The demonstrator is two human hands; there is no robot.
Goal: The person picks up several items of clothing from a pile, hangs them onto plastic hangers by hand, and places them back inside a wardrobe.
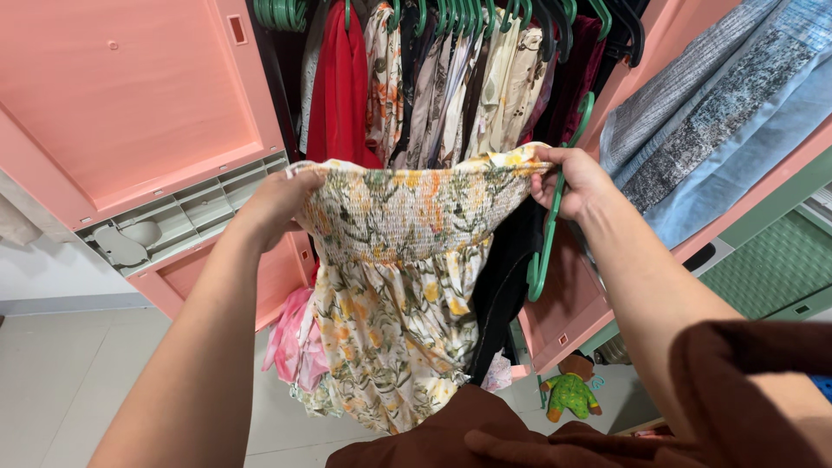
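I hold up a floral dress (403, 286), cream with yellow and orange flowers and a smocked top band, in front of an open wardrobe. My left hand (277, 201) grips the left end of the band. My right hand (576, 182) grips the right end together with a green plastic hanger (544, 251) that hangs down beside the dress. The skirt of the dress falls toward the floor.
A pink wardrobe door (130, 95) stands open at left. Several garments hang on green hangers (451, 78) on the rail behind. Folded grey and blue cloth (719, 113) drapes at right. A pink cloth (290, 342) and a small stuffed toy (572, 390) lie low near the floor.
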